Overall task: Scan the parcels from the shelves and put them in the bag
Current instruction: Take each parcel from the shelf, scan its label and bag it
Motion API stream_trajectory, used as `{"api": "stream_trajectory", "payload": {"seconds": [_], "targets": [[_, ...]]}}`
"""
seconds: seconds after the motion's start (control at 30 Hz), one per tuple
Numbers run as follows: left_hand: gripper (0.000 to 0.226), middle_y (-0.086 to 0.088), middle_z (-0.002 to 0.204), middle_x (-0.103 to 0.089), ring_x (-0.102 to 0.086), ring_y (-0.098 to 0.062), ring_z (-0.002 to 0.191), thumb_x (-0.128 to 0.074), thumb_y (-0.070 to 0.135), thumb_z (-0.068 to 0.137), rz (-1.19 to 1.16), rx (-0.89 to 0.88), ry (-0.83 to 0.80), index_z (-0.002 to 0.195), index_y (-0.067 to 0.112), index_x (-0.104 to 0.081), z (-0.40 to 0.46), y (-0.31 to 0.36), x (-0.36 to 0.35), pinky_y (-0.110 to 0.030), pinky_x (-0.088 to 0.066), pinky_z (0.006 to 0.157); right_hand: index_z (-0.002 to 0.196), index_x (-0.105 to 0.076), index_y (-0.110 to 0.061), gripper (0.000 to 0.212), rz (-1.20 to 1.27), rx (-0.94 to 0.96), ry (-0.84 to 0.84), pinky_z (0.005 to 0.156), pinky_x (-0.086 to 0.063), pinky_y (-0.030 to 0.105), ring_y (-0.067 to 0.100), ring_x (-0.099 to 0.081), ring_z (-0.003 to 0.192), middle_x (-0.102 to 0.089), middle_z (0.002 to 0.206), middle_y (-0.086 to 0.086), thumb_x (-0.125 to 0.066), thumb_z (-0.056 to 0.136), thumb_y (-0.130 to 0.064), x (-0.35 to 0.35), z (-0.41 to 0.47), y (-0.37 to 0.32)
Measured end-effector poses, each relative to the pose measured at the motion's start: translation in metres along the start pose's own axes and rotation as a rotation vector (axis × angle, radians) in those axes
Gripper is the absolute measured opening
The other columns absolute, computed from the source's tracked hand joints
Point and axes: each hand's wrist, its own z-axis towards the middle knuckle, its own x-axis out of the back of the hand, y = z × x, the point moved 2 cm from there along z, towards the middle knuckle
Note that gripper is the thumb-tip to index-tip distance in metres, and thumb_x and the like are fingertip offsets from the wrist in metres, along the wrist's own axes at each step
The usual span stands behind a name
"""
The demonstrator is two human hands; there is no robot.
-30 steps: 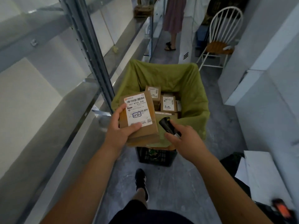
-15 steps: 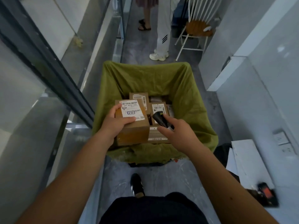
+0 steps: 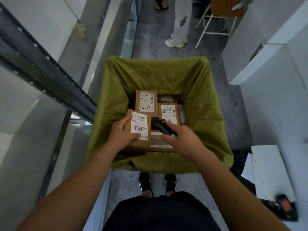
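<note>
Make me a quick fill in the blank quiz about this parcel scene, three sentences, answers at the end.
1. The left hand holds a cardboard parcel whose label has "____" handwritten in a box.
2. The right hand holds a black ____.
3. The bag lining the bin is ____ in colour.

Answers: 2-2; scanner; green

Left hand [image 3: 122, 134] fingers curled gripping, right hand [image 3: 180, 139] clasping, both forearms extended

**Dim aisle, fisheye edges**

Light's pretty flat and dull down here, no hard shadows. The labels on the parcels [image 3: 146, 101] stay readable mid-frame, but my forearms stretch at the bottom, the shelf upright [image 3: 45, 67] bows, and the lower right corner smears into blur.
</note>
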Motion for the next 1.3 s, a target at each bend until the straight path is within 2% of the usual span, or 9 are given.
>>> {"api": "stream_trajectory", "payload": {"seconds": [0.13,0.3,0.43,0.53,0.63,0.73,0.97,1.1,1.3], "targets": [[0.087,-0.005,0.156,-0.038,-0.046,-0.029,0.136,-0.093,0.02,0.076,0.012,-0.021,0.062,0.147,0.044,-0.05,-0.005,-0.016,-0.008,-0.047,-0.05,0.108,0.158,-0.037,-0.039,0.073,-0.012,0.049,-0.038,0.081,-0.061,0.037,0.014,-0.063,0.092,-0.055,0.123,0.002,-0.063,0.094,-0.062,0.001,0.011,0.004],[0.086,-0.003,0.158,-0.04,-0.047,-0.028,0.137,-0.088,0.031,0.084,0.119,-0.028,0.042,0.155,0.04,-0.04,-0.003,-0.015,-0.005,-0.046,-0.05,0.106,0.158,-0.037,-0.039,0.074,-0.009,0.092,-0.078,0.087,-0.057,0.032,0.016,-0.06,0.103,-0.054,0.132,0.004,-0.062,0.093,-0.063,0.003,0.018,0.013],[0.08,-0.006,0.166,-0.029,-0.045,-0.03,0.142,-0.074,0.034,0.097,0.276,-0.051,0.035,0.163,0.034,-0.03,-0.007,-0.01,-0.011,-0.046,-0.046,0.11,0.157,-0.037,-0.04,0.073,-0.017,0.09,-0.107,0.072,-0.052,0.026,0.012,-0.06,0.094,-0.055,0.125,0.001,-0.062,0.093,-0.064,0.004,0.021,0.019],[0.075,-0.004,0.171,-0.017,-0.042,-0.033,0.144,-0.063,0.048,0.101,0.374,-0.019,0.063,0.164,0.038,-0.023,-0.017,-0.008,-0.021,-0.051,-0.049,0.109,0.158,-0.038,-0.039,0.073,-0.024,0.103,-0.113,0.069,-0.049,0.025,0.011,-0.06,0.091,-0.055,0.122,0.001,-0.061,0.093,-0.065,0.005,0.02,0.023],[0.108,-0.003,0.171,-0.005,-0.034,-0.038,0.146,-0.059,0.087,0.08,0.574,0.097,0.066,0.164,0.041,-0.008,-0.024,-0.006,-0.029,-0.055,-0.044,0.111,0.158,-0.038,-0.038,0.074,-0.038,0.113,-0.112,0.076,-0.054,0.028,0.015,-0.062,0.098,-0.058,0.127,0.002,-0.059,0.093,-0.066,0.007,0.019,0.027],[0.135,-0.005,0.168,-0.007,-0.033,-0.039,0.145,-0.055,0.102,0.06,0.676,0.121,0.088,0.165,0.037,-0.003,-0.025,-0.003,-0.034,-0.056,-0.042,0.112,0.158,-0.038,-0.038,0.072,-0.039,0.109,-0.113,0.078,-0.056,0.03,0.018,-0.063,0.101,-0.057,0.13,0.002,-0.059,0.094,-0.064,0.005,0.016,0.031],[0.141,-0.006,0.17,-0.011,-0.027,-0.039,0.149,-0.045,0.108,0.054,0.695,0.139,0.028,0.165,0.035,0.004,-0.019,-0.004,-0.028,-0.059,-0.034,0.116,0.157,-0.04,-0.038,0.069,-0.057,0.129,-0.112,0.09,-0.057,0.034,0.018,-0.058,0.112,-0.052,0.137,0.002,-0.061,0.095,-0.059,0.004,0.013,0.035],[0.132,-0.006,0.173,-0.002,-0.019,-0.038,0.154,-0.04,0.105,0.065,0.755,0.136,0.048,0.166,0.033,0.006,-0.029,0.0,-0.03,-0.06,-0.026,0.12,0.157,-0.039,-0.037,0.069,-0.062,0.128,-0.115,0.09,-0.059,0.037,0.018,-0.059,0.11,-0.053,0.139,0.003,-0.061,0.095,-0.058,0.006,0.013,0.035],[0.111,-0.007,0.174,-0.004,-0.016,-0.035,0.156,-0.037,0.093,0.083,0.805,0.091,0.116,0.167,0.026,-0.013,-0.052,0.006,-0.036,-0.056,-0.024,0.122,0.158,-0.036,-0.036,0.069,-0.099,0.114,-0.094,0.086,-0.06,0.04,0.019,-0.061,0.1,-0.054,0.131,0.005,-0.059,0.096,-0.058,0.012,0.016,0.037]]}}
